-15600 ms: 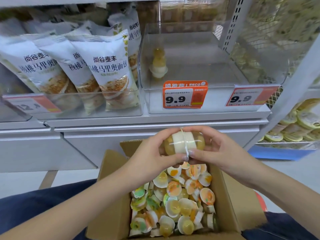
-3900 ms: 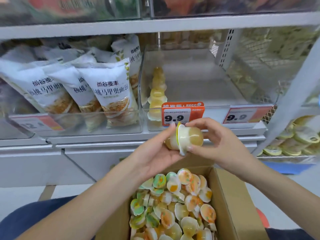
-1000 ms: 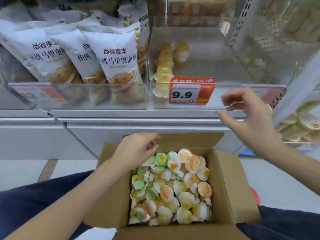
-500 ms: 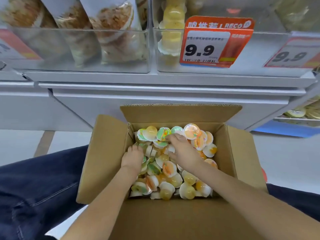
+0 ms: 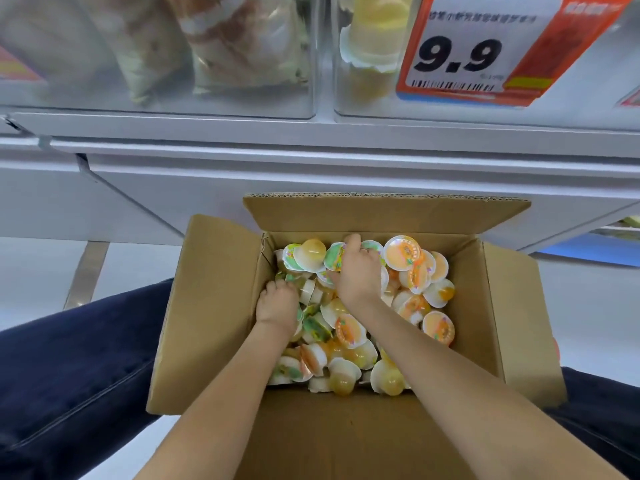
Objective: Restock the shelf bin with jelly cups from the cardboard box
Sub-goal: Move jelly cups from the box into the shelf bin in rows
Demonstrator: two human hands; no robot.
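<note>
Both hands are now down in the cardboard box point(image 5: 498, 306), having left the shelf a second ago. The left hand point(image 5: 278, 303) digs, fingers curled, into the jelly cups point(image 5: 349, 330) near the box's left wall; whether it grips one I cannot tell. The right hand point(image 5: 356, 271) closes on cups at the far edge. Beyond, the shelf bin point(image 5: 367, 102) holds few cups, so another load seems due.
</note>
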